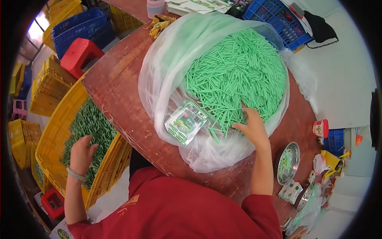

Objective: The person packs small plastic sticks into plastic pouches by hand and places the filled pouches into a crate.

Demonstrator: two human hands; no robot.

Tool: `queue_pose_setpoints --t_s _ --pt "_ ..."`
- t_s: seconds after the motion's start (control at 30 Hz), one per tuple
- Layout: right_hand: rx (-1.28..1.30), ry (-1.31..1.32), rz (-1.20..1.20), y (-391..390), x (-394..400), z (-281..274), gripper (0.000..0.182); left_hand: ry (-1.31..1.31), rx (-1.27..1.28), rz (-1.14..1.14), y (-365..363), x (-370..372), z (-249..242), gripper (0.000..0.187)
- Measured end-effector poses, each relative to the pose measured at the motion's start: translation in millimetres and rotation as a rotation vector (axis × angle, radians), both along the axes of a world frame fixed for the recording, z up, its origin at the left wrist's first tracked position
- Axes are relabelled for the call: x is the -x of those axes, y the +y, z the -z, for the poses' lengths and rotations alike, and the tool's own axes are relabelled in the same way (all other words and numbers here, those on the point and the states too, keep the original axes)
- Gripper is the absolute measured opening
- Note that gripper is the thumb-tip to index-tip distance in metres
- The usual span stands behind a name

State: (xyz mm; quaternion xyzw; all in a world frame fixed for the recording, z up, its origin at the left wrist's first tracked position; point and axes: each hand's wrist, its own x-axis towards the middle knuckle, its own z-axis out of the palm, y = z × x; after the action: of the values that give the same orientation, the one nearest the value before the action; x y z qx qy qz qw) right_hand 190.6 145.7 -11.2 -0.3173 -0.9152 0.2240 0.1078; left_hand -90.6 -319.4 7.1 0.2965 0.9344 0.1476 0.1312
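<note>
At the right hand (256,128), green sticks (238,71) (slim, straight, criss-cross).

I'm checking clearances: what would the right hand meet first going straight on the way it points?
Most likely the heap of thin, light-green sticks; the right hand appears at its near edge, though exact depth is unclear.

Left grip (81,156) loosely curled, right grip (254,128) spread
</note>
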Motion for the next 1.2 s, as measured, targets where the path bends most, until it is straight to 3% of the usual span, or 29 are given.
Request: queue_pose_setpoints --t_s 0.03,0.23,0.37,0.63,0.73,0.87,1.03,1.2 --pt "-0.101 0.013 -0.014 -0.2 -1.1 6.4 0.042 -0.025 -0.071 0.027 18.6 -7.7 -8.4 0.028" --pt "0.068 -0.068 0.017 25.7 2.6 16.3 0.038 -0.043 -0.431 0.379 127.0 -60.4 -35.3 0.024" --pt "-0.1 -0.243 0.003 25.9 -0.3 6.0 0.037 -0.015 -0.518 0.47 177.2 -73.6 -19.9 0.024" --pt "-0.099 -0.118 0.125 14.1 28.3 0.4 0.039 0.077 -0.338 0.427 229.3 -76.5 12.1 0.031" --pt "-0.11 0.014 0.068 24.7 26.1 19.8 0.035 0.08 -0.326 0.417 231.2 -76.6 16.7 0.034" --pt "-0.154 -0.061 -0.039 33.9 15.7 19.7 0.031 0.055 -0.441 0.384 231.3 -74.8 33.7 0.033" --pt "-0.27 0.116 -0.108 10.3 20.6 -10.1 0.025 -0.105 -0.449 0.286 233.9 -73.1 25.7 0.028" --pt "-0.23 0.053 -0.182 3.3 22.2 4.8 0.022 -0.217 -0.393 0.267 234.9 -70.9 20.4 0.025"
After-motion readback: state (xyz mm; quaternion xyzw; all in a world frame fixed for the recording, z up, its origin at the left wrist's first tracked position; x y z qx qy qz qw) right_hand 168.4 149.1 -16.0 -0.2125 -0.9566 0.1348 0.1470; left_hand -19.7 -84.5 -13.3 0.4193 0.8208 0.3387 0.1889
